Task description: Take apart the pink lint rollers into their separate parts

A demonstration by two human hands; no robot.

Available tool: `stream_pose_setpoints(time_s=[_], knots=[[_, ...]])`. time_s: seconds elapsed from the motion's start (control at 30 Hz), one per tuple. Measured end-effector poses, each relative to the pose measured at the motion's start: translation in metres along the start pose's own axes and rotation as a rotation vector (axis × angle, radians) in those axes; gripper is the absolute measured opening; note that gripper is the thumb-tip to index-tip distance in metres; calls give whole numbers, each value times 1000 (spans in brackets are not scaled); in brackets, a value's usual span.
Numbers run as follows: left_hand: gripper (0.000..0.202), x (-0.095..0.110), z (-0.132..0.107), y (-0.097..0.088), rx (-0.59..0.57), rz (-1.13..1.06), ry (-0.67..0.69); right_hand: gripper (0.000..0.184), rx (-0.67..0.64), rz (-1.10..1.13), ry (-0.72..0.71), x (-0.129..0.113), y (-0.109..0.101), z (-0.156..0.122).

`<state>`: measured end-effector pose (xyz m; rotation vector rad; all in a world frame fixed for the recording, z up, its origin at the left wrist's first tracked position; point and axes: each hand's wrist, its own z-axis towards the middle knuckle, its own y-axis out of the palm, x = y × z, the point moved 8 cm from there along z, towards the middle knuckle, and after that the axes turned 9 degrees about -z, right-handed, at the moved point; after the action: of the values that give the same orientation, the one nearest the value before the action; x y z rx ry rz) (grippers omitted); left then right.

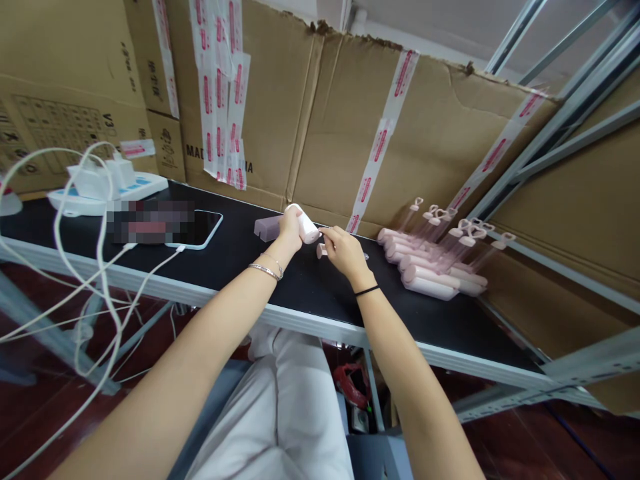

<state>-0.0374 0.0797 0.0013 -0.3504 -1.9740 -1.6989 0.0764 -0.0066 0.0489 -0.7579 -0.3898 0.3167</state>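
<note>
My left hand (291, 228) is wrapped round a pale pink cylinder (309, 229), held tilted above the black tabletop. At the cylinder's lower end, my right hand (344, 250) pinches its fingers together; whatever small thing they may hold is too small to make out. Beneath the right fingers lies a small pink part (321, 251) on the table. A translucent mauve cover (267, 229) sits just left of my left hand. Off to the right, several pink cylinders (430, 281) lie in a row, with clear pieces ending in pink loops (470, 237) standing out from them.
A cardboard wall (340, 127) with tape strips backs the narrow black table (240, 257). At left are a white power strip (150, 183), a phone (200, 228) and looping white cables (103, 267). Metal shelf bars (575, 127) slant along the right.
</note>
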Motion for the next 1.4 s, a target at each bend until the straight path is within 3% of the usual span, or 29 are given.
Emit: stream_pose_setpoints(time_s=[0.13,0.3,0.4,0.53,0.8,1.1,1.4], knots=[[13,3,-5,4,2,17,90,33,-22,-30,-15,-5,1,1],[31,-15,-15,17,-211,180,-21,34,24,-11,56,0,-3,3],[37,-16,-17,17,-228,221,-18,33,28,-17,57,2,-2,2],[29,-13,-21,17,-226,175,-47,33,35,-41,53,2,-3,1],[21,-19,-41,43,-547,120,-89,34,39,-4,184,20,-7,-1],[18,-25,-35,44,-585,71,-136,32,42,-60,145,17,-10,-1],[15,-28,-32,37,-486,162,-98,27,-34,-243,28,10,-5,1]])
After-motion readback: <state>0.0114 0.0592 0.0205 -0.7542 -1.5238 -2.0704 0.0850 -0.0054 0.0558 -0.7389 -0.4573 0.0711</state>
